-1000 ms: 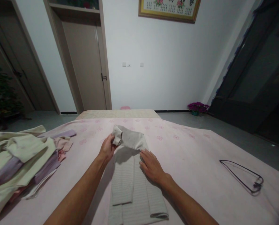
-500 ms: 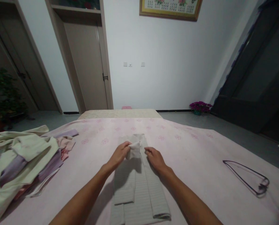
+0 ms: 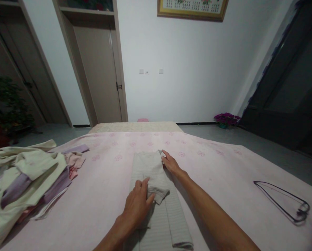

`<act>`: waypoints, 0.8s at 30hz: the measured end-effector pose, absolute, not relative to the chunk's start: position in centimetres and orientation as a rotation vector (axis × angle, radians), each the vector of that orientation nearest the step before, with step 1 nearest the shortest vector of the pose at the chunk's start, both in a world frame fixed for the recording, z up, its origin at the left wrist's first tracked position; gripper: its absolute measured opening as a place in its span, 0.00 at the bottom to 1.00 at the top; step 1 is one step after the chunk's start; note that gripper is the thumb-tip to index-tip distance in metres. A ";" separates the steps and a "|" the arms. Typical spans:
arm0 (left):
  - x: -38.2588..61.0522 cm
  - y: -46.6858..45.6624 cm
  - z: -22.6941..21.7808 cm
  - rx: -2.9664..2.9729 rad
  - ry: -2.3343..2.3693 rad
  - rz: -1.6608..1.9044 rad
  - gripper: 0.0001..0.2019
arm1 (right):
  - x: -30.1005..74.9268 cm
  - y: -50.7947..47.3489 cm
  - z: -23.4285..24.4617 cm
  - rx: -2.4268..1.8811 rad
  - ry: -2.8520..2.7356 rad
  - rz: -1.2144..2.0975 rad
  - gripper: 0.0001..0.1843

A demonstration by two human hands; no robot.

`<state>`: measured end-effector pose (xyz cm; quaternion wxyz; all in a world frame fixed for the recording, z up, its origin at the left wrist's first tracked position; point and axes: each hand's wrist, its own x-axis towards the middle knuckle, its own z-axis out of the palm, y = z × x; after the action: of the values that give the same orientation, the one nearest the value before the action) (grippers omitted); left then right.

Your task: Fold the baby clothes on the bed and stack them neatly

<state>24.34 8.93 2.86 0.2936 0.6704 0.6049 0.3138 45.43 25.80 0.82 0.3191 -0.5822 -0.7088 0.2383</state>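
Note:
A grey ribbed garment (image 3: 156, 223) lies folded lengthwise on the pink sheet (image 3: 224, 181) in front of me. My left hand (image 3: 137, 205) pinches the cuff of a folded-over sleeve near the garment's middle, fingers closed on the cloth. My right hand (image 3: 170, 163) rests at the garment's far right corner, fingers stretched out and pressing the fabric down.
A heap of cream, purple and pink clothes (image 3: 25, 177) lies at the left of the bed. A black wire hanger (image 3: 284, 202) lies on the sheet at the right. Beyond the bed are a door (image 3: 98, 73), a potted plant (image 3: 4, 108) and purple flowers (image 3: 226, 119).
My left hand has drawn the sleeve cuff from the far end toward me, down to the garment's middle. My right hand slid forward to the far corner.

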 end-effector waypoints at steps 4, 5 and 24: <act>24.1 9.6 1.8 1.596 1.450 0.976 0.29 | 44.8 26.9 1.6 -1.510 -1.961 0.582 0.30; 24.3 9.8 1.6 1.577 1.399 1.021 0.26 | 44.7 27.1 1.7 -1.507 -1.978 0.571 0.30; 28.5 5.4 1.3 0.882 1.001 0.773 0.35 | 44.9 27.0 1.1 -1.916 -2.169 0.279 0.26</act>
<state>28.55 5.43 1.28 0.7175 0.3985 0.4522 0.3493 44.91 26.96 1.11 0.1167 -0.6545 -0.7409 0.0953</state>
